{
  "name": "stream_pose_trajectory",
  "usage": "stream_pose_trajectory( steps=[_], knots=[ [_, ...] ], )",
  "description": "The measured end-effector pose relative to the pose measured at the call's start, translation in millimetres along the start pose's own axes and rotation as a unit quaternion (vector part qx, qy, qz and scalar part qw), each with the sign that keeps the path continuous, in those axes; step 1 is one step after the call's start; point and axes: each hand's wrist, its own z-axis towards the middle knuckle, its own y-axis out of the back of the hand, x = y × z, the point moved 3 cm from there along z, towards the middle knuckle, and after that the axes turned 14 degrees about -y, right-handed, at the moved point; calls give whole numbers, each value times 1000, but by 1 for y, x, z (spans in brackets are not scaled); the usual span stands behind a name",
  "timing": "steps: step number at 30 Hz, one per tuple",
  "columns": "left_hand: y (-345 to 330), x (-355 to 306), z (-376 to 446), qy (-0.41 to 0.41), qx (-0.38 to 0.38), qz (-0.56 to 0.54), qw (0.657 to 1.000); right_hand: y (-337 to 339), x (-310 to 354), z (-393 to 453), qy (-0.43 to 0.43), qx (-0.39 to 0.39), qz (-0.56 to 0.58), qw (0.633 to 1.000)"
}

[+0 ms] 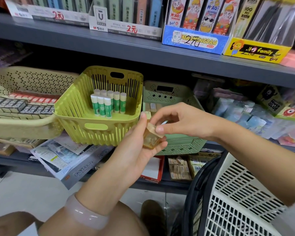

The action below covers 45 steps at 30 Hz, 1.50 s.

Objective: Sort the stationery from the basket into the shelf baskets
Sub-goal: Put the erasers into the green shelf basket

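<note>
You are holding a small translucent amber plastic block (151, 139) in front of the lime-green slotted plastic basket (99, 123), just to the right of its front corner. Your left hand (136, 150) is cradling the block from below, thumb curled up along its left side and fingers wrapping under it, while your right hand (179, 122) is reaching in from the right and pinching the block's top edge between thumb and fingertips. Inside the lime-green basket, green-and-white glue sticks (107, 103) are standing upright in a cluster toward its back. Left of that basket, a beige perforated basket (24, 128) is holding rows of boxed erasers; right of it, partly behind your hands, a pale green perforated basket (182, 145) is sitting on the same shelf. Well below and right of the lime-green basket, a cream lattice basket (242, 198) is standing on the floor beside you.
</note>
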Motion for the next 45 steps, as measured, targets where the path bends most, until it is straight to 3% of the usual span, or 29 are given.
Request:
stream_pose_trajectory(
  steps=[5,10,14,17,20,22,24,28,40,45],
  knots=[
    [2,1,2,14,21,21,999,14,-8,-2,-10,-36,78,996],
    [4,-3,6,-61,4,20,998,15,-20,-3,-82,-10,162,983],
    [1,-1,5,-125,5,159,979,10,-22,0,-151,19,199,968],
    [2,0,5,-134,11,171,976,14,-21,2,-174,20,209,962],
    [6,1,8,-104,21,142,984,36,-33,15,-188,-124,151,963],
    [9,2,10,-83,20,127,988,57,-46,32,-217,-252,70,941],
    [12,3,13,-65,15,91,994,71,-59,53,-274,-298,31,914],
    [15,4,16,-52,16,62,997,79,-82,87,-374,-307,-92,870],
    [17,8,17,-58,17,83,995,68,-96,115,-352,-307,14,884],
    [18,7,16,-64,20,86,994,69,-96,115,-341,-302,-22,890]
  ],
)
